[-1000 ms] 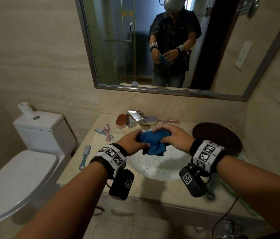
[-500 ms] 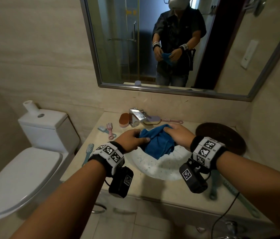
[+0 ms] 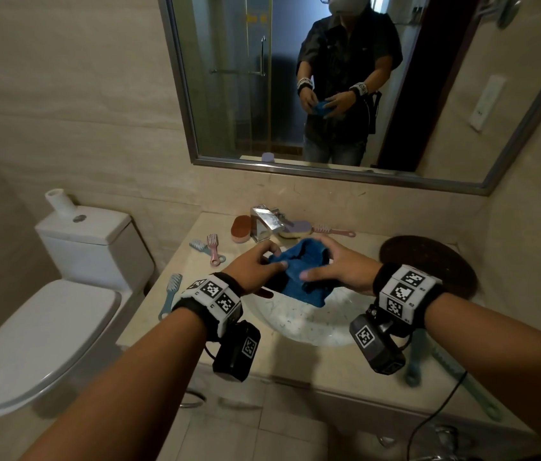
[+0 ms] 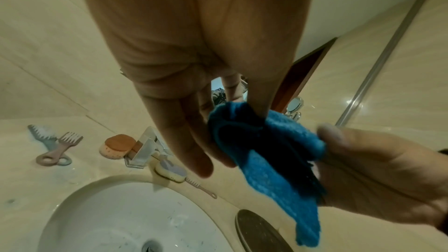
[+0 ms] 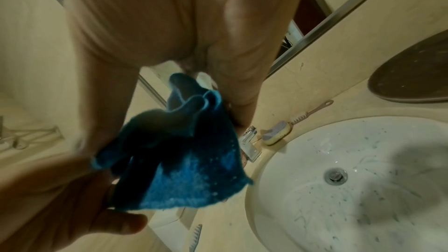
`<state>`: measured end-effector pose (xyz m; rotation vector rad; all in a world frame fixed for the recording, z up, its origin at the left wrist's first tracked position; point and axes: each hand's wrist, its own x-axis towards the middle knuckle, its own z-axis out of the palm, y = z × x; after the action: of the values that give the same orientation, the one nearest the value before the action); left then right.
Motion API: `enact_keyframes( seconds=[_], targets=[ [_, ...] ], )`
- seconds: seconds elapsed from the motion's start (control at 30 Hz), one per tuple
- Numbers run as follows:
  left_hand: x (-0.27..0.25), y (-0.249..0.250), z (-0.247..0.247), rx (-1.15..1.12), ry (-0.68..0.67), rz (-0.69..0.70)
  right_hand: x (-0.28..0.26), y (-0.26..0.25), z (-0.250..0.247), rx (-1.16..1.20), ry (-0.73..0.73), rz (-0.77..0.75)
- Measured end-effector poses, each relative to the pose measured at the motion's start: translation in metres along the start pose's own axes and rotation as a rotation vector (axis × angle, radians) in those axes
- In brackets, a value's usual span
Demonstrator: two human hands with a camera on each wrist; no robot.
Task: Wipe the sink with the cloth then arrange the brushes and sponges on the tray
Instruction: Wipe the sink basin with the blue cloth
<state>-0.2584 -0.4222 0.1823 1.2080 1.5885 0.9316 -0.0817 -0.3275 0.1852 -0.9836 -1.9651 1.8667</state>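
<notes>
A blue cloth (image 3: 299, 277) hangs bunched above the white sink (image 3: 312, 327), held between both hands. My left hand (image 3: 277, 259) pinches its left edge with thumb and fingers; the pinch shows close up on the cloth (image 4: 266, 150) in the left wrist view. My right hand (image 3: 315, 261) grips the right side, thumb on top of the cloth (image 5: 181, 150). A dark round tray (image 3: 428, 264) sits on the counter at right. An orange sponge (image 3: 241, 227), a purple sponge (image 3: 297, 227) and a pink brush (image 3: 334, 231) lie by the faucet (image 3: 264, 222).
Pink and blue brushes (image 3: 209, 249) lie crossed at the counter's back left, and another blue brush (image 3: 171, 294) near its left edge. Teal brushes (image 3: 415, 361) lie at the front right under my wrist. A toilet (image 3: 46, 327) stands left; a mirror (image 3: 329, 94) hangs behind.
The cloth went from a tight ball between my hands to a looser, wider fold. My hands have drawn slightly apart and shifted their hold on it.
</notes>
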Motion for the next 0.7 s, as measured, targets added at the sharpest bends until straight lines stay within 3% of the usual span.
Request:
enact_keyframes(
  seconds=[0.07, 0.17, 0.37, 0.43, 0.53, 0.6, 0.7],
  targets=[
    [-0.001, 0.001, 0.002, 0.06, 0.024, -0.01, -0.003, 0.0, 0.002, -0.173, -0.072, -0.026],
    [-0.001, 0.002, 0.003, 0.129, 0.019, -0.036, 0.0, 0.002, 0.004, -0.385, 0.032, -0.075],
    [-0.005, -0.002, 0.0, -0.163, -0.032, -0.1, 0.005, 0.005, 0.002, -0.109, 0.172, -0.015],
    [-0.004, -0.006, 0.0, -0.178, -0.047, -0.081, 0.008, 0.007, 0.003, 0.108, 0.182, 0.044],
    [-0.002, -0.007, 0.003, -0.231, 0.046, -0.052, 0.006, 0.01, -0.001, 0.408, 0.125, 0.11],
    [0.001, -0.007, 0.006, -0.253, 0.089, -0.049, 0.0, 0.01, -0.007, 0.406, 0.049, 0.106],
    [0.005, -0.008, 0.012, -0.154, 0.027, -0.042, -0.009, 0.012, -0.014, 0.273, -0.046, 0.073]
  ],
)
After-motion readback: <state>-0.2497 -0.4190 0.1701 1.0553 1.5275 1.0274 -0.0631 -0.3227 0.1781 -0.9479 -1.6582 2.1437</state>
